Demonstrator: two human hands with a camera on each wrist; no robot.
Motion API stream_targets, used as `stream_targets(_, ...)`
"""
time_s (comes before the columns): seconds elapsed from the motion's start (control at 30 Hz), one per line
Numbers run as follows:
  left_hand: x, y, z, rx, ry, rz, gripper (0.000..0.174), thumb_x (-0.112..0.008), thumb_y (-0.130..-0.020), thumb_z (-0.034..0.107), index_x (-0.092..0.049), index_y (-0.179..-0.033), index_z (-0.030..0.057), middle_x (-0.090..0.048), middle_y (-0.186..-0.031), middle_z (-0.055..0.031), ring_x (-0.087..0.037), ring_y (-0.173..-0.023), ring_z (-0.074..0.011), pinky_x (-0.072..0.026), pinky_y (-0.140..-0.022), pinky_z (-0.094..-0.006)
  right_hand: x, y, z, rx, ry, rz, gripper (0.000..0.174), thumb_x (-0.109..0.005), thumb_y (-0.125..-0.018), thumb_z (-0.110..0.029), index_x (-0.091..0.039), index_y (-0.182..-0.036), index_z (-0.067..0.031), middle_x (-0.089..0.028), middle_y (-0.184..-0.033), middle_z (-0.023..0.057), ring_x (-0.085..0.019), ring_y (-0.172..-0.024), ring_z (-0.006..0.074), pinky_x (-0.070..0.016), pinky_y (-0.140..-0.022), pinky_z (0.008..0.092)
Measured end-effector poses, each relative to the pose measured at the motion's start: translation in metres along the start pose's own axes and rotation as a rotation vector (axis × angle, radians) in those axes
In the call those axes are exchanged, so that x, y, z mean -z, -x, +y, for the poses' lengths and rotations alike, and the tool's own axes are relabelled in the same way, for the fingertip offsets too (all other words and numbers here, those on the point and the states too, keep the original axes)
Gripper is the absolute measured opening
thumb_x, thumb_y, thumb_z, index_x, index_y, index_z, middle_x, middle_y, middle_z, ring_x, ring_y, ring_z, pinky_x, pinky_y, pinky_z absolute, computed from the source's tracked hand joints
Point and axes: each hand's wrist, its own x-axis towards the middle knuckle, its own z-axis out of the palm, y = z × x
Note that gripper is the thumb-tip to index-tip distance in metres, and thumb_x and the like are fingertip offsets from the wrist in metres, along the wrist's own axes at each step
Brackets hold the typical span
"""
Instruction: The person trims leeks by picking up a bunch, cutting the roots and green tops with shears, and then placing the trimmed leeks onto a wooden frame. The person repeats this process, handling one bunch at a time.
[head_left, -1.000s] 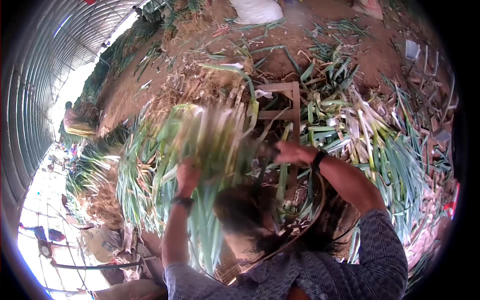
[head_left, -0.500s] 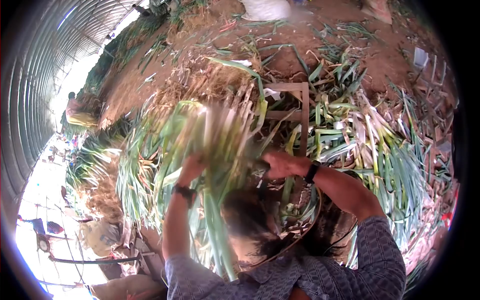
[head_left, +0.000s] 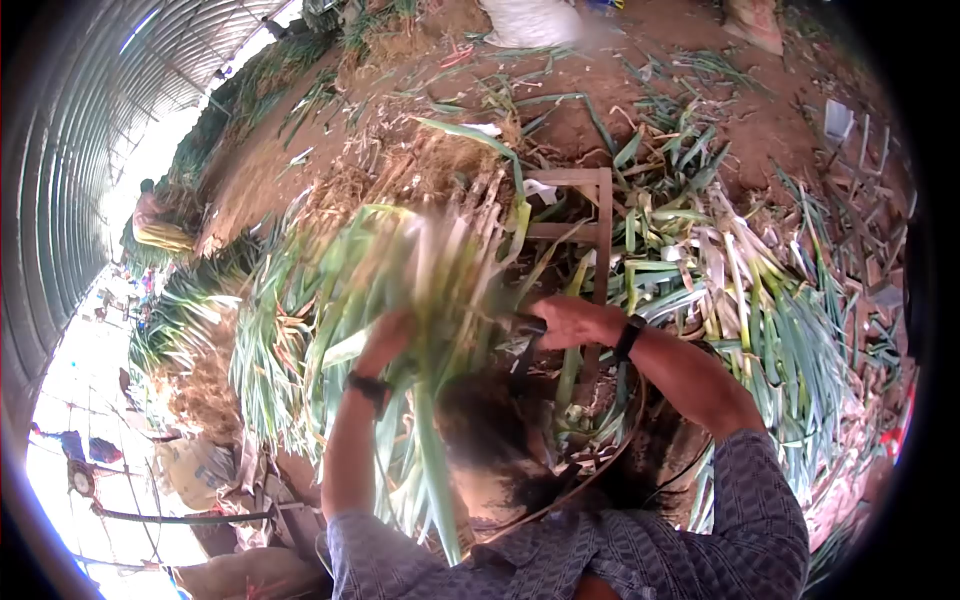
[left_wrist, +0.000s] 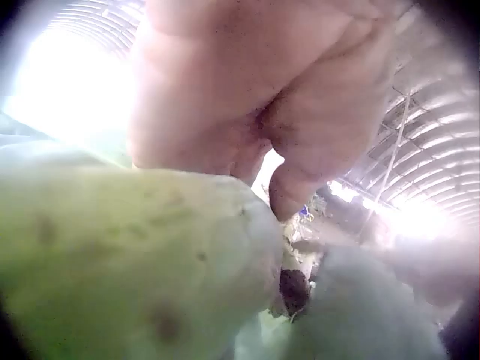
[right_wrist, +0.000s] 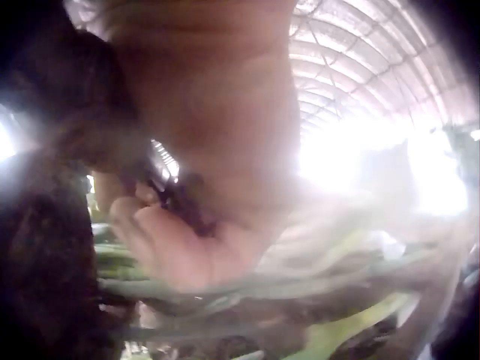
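Long green-and-white leek-like stalks, blurred at the top, run up past my left hand, which grips them; their leaves hang down below it. In the left wrist view a broad pale-green stalk fills the lower left beneath the hand. To the right of the stalks, my right hand holds a dark tool. Curled fingers close round its dark handle in the right wrist view; the blade cannot be made out.
A wooden frame stands beyond my right hand. Leek heaps lie left and right, with trimmings on the brown ground. A white sack is at the top. Another person is far left.
Both hands have come closer together than a second ago, the right one moving left. The gripped stalks have shifted slightly, and their hanging leaves lie differently.
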Motion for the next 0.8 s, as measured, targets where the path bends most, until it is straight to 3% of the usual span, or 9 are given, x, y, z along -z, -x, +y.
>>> stream_targets(0.1,-0.001,0.008,0.013,-0.024,0.150,-0.070,0.041,-0.071,-0.085,0.015,-0.059,-0.123,0.0026,-0.067,-0.110,-0.0128,-0.064,-0.098,-0.0216,-0.0518,-0.087,-0.0343,-0.010,-0.001,0.004,0.173,0.108,-0.053,0.044,-0.067,-0.085,-0.024,-0.059,-0.123,-0.0032,-0.049,-0.066,0.0019,-0.047,-0.056,0.0100,-0.0396,-0.052,0.0306)
stream_targets(0.17,0.003,0.013,0.034,0.076,-0.035,-0.144,0.045,-0.072,-0.084,0.010,-0.057,-0.125,0.0007,-0.065,-0.116,-0.0120,-0.063,-0.102,-0.0211,-0.0513,-0.090,-0.0344,-0.018,-0.008,0.013,0.225,0.157,-0.072,0.044,-0.068,-0.084,-0.024,-0.059,-0.122,-0.0039,-0.052,-0.074,0.0023,-0.049,-0.062,0.0115,-0.0430,-0.058,0.0316)
stream_targets(0.27,0.001,0.011,0.019,0.066,-0.020,-0.151,0.046,-0.069,-0.084,0.003,-0.055,-0.127,-0.0020,-0.064,-0.118,-0.0119,-0.061,-0.108,-0.0203,-0.0498,-0.093,-0.0335,-0.024,-0.022,0.037,0.242,0.136,-0.098,0.044,-0.069,-0.083,-0.024,-0.060,-0.122,-0.0049,-0.057,-0.086,0.0029,-0.054,-0.071,0.0137,-0.0481,-0.066,0.0331)
stream_targets(0.37,0.002,0.006,-0.006,-0.036,0.115,-0.195,0.044,-0.068,-0.085,0.003,-0.055,-0.126,-0.0036,-0.064,-0.117,-0.0121,-0.060,-0.108,-0.0203,-0.0490,-0.094,-0.0329,-0.017,-0.016,0.019,0.128,0.168,-0.096,0.043,-0.070,-0.083,-0.024,-0.061,-0.120,-0.0052,-0.060,-0.094,0.0046,-0.058,-0.078,0.0158,-0.0506,-0.072,0.0353)
stream_targets(0.47,0.002,0.007,-0.006,-0.013,0.075,-0.206,0.042,-0.067,-0.086,0.005,-0.056,-0.125,-0.0050,-0.065,-0.116,-0.0119,-0.060,-0.108,-0.0189,-0.0484,-0.095,-0.0312,-0.020,-0.023,0.034,0.064,-0.255,0.007,0.041,-0.069,-0.082,-0.024,-0.062,-0.117,-0.0043,-0.063,-0.091,0.0075,-0.060,-0.080,0.0172,-0.0498,-0.071,0.0368)
stream_targets(0.63,0.010,0.009,-0.013,-0.007,0.328,-0.229,0.039,-0.066,-0.088,0.008,-0.057,-0.124,-0.0044,-0.065,-0.112,-0.0098,-0.060,-0.104,-0.0140,-0.0490,-0.090,-0.0279,-0.011,-0.003,0.001,0.093,0.175,0.013,0.041,-0.069,-0.078,-0.023,-0.063,-0.113,-0.0040,-0.066,-0.080,0.0180,-0.065,-0.074,0.0272,-0.0487,-0.068,0.0414)
stream_targets(0.67,0.003,0.005,-0.049,-0.013,0.425,-0.204,0.038,-0.066,-0.088,0.009,-0.058,-0.123,-0.0040,-0.066,-0.110,-0.0091,-0.060,-0.101,-0.0133,-0.0495,-0.087,-0.0276,-0.017,0.000,-0.001,0.114,0.245,0.103,0.044,-0.068,-0.076,-0.024,-0.062,-0.114,-0.0030,-0.067,-0.083,0.0219,-0.065,-0.074,0.0377,-0.0500,-0.070,0.0454)
stream_targets(0.7,-0.001,0.005,-0.051,-0.019,0.522,-0.180,0.038,-0.067,-0.088,0.010,-0.058,-0.122,-0.0036,-0.066,-0.109,-0.0084,-0.060,-0.098,-0.0126,-0.0500,-0.084,-0.0273,-0.020,0.002,-0.003,0.130,0.302,0.100,0.046,-0.068,-0.076,-0.024,-0.061,-0.116,-0.0029,-0.067,-0.082,0.0223,-0.065,-0.075,0.0391,-0.0502,-0.070,0.0465)
stream_targets(0.8,0.001,0.004,0.005,0.036,0.048,-0.158,0.035,-0.070,-0.086,0.019,-0.063,-0.114,-0.0018,-0.068,-0.099,-0.0071,-0.060,-0.086,-0.0122,-0.0489,-0.074,-0.0282,-0.028,0.005,-0.010,0.179,0.441,0.165,0.049,-0.066,-0.076,-0.023,-0.057,-0.119,-0.0022,-0.066,-0.081,0.0230,-0.064,-0.075,0.0421,-0.0507,-0.069,0.0495)
